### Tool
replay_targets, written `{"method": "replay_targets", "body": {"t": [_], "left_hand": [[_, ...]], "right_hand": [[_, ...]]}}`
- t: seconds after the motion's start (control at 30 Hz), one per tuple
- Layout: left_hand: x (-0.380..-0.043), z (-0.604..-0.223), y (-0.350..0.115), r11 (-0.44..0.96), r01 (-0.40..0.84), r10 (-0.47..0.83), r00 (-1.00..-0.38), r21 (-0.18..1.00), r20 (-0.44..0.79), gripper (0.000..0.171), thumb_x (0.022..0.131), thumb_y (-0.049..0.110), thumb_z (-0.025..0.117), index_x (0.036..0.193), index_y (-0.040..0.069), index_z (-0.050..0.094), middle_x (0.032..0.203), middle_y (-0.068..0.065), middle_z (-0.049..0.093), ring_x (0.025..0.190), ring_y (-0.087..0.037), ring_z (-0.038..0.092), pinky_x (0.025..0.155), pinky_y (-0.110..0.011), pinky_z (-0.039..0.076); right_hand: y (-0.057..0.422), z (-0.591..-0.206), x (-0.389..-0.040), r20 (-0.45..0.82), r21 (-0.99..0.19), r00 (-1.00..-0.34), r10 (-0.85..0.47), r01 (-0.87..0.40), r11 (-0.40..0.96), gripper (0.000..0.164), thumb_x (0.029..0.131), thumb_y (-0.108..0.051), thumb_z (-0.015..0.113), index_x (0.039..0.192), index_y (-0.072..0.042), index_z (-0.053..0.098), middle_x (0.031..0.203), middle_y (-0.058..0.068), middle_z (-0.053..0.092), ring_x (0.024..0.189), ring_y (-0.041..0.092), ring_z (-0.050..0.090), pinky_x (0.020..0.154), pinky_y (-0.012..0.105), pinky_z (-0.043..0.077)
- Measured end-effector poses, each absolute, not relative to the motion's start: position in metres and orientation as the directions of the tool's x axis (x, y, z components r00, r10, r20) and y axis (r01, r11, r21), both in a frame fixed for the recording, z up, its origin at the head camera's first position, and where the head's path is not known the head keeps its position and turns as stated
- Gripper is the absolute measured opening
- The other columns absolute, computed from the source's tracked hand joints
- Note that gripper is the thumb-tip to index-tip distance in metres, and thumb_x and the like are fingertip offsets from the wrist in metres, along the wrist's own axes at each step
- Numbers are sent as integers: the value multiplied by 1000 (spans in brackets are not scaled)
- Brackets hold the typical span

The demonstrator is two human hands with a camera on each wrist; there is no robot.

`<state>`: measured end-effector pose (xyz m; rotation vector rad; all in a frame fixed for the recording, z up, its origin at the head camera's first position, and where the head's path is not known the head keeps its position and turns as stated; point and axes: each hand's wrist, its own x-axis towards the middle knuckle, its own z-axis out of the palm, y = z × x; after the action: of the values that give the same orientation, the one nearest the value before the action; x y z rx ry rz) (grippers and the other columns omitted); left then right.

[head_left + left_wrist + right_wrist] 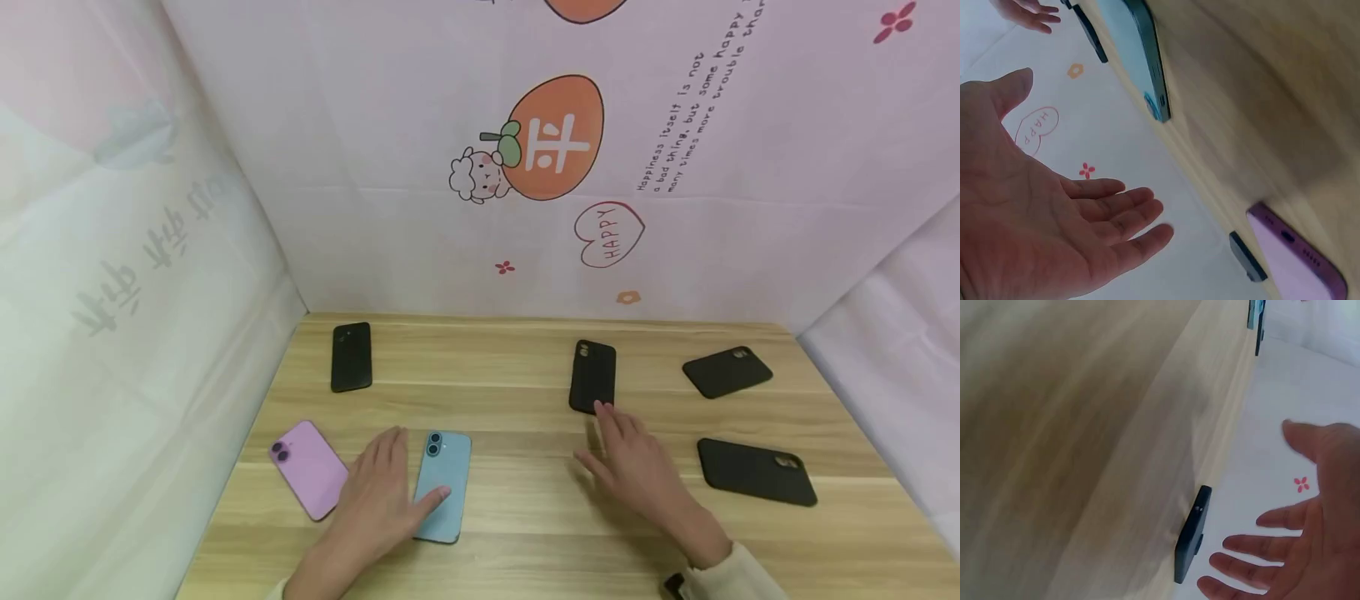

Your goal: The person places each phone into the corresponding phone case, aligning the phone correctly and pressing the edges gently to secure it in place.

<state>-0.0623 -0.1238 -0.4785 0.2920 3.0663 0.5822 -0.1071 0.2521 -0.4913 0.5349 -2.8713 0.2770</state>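
My left hand (378, 492) hovers with fingers extended between a pink phone (309, 471) and a light blue phone (446, 483), its thumb over the blue one in the head view. The left wrist view shows its palm (1041, 212) bare, apart from the blue phone (1132, 44) and the pink phone (1291, 256). My right hand (637, 467) is held above the table, fingers spread and holding nothing. In the head view its fingertips overlap the lower end of a black phone case (593, 375); the right wrist view shows a gap between hand and case (1192, 537).
Two more black phone cases lie at the right, one farther back (727, 372) and one nearer (756, 472). A black phone (352, 357) lies at the back left. Printed white cloth (405, 233) walls the wooden table (517, 517) at the back and sides.
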Motion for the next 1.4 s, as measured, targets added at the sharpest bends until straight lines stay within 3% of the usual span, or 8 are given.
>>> {"method": "replay_targets", "body": {"t": [0.17, 0.53, 0.9, 1.23, 1.4], "left_hand": [[-63, -481, -116, 918, 155, 169, -986, 366, -7, 103, 90, 66, 73, 149, -13, 45, 151, -31, 49, 141, -48, 47, 111, -63, 46], [-70, -484, -105, 925, 113, 138, -989, 362, -45, 108, 88, 72, 72, 144, -17, 50, 147, -32, 49, 134, -47, 49, 103, -63, 51], [-78, -492, -91, 958, 108, 143, -983, 265, -118, 106, 83, 75, 75, 130, -18, 60, 118, -23, 56, 105, -34, 51, 87, -55, 53], [-82, -500, -80, 971, 87, 118, -984, 221, -131, 117, 73, 82, 78, 128, -19, 58, 115, -22, 52, 104, -34, 50, 81, -58, 54], [-84, -501, -78, 980, 88, 114, -983, 179, -142, 116, 73, 79, 80, 132, -18, 56, 118, -22, 50, 105, -34, 50, 78, -56, 54]], "right_hand": [[259, -493, -121, 186, -246, -954, -234, -276, 929, 78, 101, -38, 73, 149, 17, 45, 140, 41, 55, 122, 59, 58, 93, 66, 55], [271, -497, -158, 53, -369, -992, -117, -128, 921, 86, 107, -48, 61, 149, 24, 36, 135, 52, 48, 121, 67, 53, 97, 72, 50], [264, -498, -200, -3, -371, -999, -39, -35, 928, 99, 105, -54, 59, 145, 31, 29, 133, 56, 44, 120, 69, 50, 100, 71, 48], [260, -504, -228, -52, -305, -999, -7, 9, 952, 100, 105, -56, 57, 138, 36, 33, 136, 59, 36, 125, 69, 44, 108, 72, 39], [255, -504, -238, -128, -292, -992, 24, 61, 955, 106, 104, -61, 54, 140, 35, 29, 143, 58, 30, 128, 70, 42, 108, 70, 42]]}}
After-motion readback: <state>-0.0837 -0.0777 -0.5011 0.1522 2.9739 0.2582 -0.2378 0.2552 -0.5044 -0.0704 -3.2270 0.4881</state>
